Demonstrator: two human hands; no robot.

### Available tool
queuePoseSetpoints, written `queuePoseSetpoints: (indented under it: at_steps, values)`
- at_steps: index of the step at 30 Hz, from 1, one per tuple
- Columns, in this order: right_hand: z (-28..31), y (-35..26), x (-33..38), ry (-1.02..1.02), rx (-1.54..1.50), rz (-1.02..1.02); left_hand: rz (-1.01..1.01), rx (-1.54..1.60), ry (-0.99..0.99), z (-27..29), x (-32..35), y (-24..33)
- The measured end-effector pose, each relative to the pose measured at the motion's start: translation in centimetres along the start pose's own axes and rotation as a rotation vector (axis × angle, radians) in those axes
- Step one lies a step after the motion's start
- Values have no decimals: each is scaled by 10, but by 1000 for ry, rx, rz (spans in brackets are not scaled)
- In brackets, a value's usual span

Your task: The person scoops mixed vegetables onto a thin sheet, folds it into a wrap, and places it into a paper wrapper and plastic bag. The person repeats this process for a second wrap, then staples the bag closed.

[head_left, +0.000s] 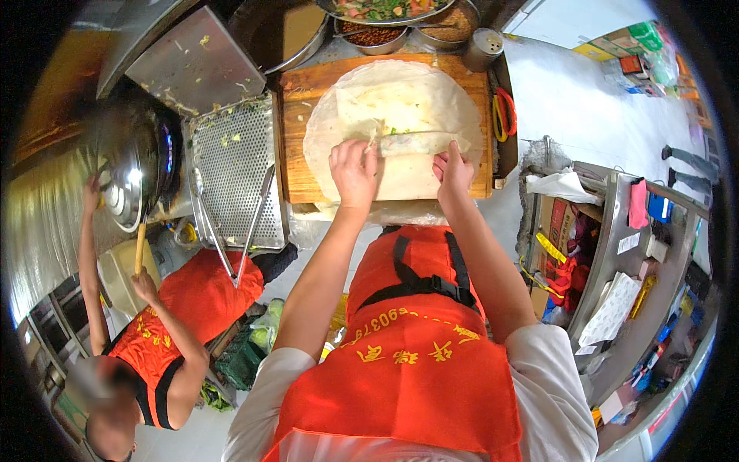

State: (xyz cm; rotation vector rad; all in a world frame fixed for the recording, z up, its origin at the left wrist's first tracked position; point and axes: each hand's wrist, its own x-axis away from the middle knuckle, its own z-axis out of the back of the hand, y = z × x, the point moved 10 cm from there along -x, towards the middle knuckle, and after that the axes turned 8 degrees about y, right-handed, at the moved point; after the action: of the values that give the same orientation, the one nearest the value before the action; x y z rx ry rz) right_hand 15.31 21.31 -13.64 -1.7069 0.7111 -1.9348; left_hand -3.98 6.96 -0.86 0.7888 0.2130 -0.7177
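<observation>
Thin round pale wrappers (327, 115) lie in a stack on a wooden board (293, 165). Near the front of the stack is a partly rolled wrap (419, 144), long and slightly see-through, with bits of green by its left part. My left hand (354, 169) grips the roll's left end, fingers curled over it. At the right end, my right hand (454, 171) pinches the roll between thumb and fingers. The unrolled part of that wrapper stretches away behind the roll. What fills the roll is mostly hidden.
Bowls of chopped filling (385, 9) and dark red seasoning (373, 38) stand behind the board, beside a shaker (483, 48). Red-handled scissors (504, 114) hang at right. Tongs (231, 239) rest on a perforated metal tray (231, 165). At left, a co-worker (162, 339) handles a wok (131, 185).
</observation>
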Motion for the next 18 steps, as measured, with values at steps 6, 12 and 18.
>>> queuePoseSetpoints:
  at_steps: [6, 12, 18]
  values:
    - [12, -20, -16, 167, 4, 401, -168, -4, -143, -15, 12, 7]
    - [-72, -63, 137, -358, 785, 1664, -176, -5, -177, -13, 11, 12]
    - [-101, -26, 130, -738, 915, 1757, -160, -29, -140, -2, 8, 12]
